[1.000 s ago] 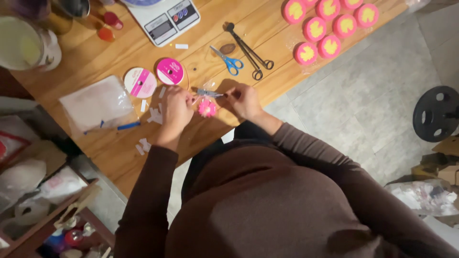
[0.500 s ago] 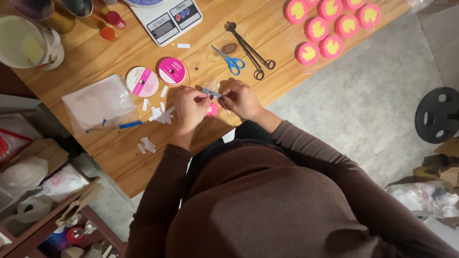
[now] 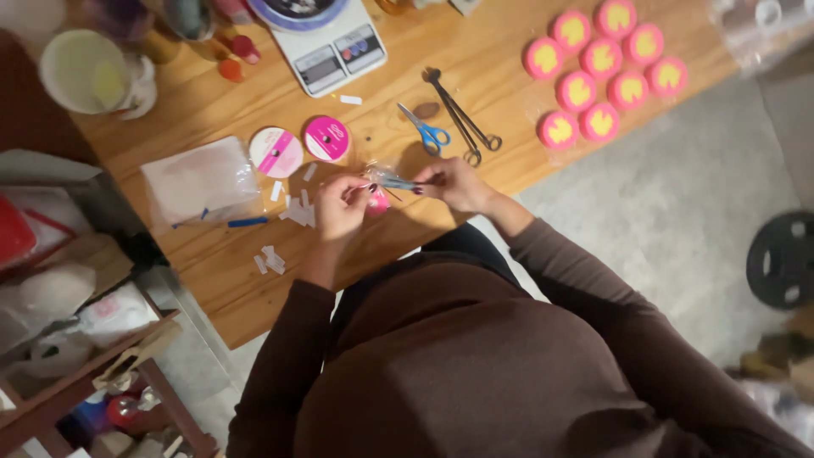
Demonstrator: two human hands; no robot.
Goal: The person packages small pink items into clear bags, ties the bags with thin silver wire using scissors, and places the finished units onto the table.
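**Hands pinching a small pink piece at the table edge**

Left hand (image 3: 339, 206) and right hand (image 3: 455, 182) are closing fingertips on a clear wrapper strip (image 3: 392, 181); small pink piece (image 3: 378, 203) is hanging between them, touching the left fingers. Clear flat bag (image 3: 199, 180) is lying left; two round pink-labelled ribbon spools (image 3: 302, 146) are sitting just beyond.

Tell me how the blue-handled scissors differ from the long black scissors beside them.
The blue-handled scissors are short, with silver blades and blue loops; the long black scissors are dark all over and much longer. The blue pair's blades are parted; the black pair's lie closed. Both lie flat on the wooden table, untouched by either hand.
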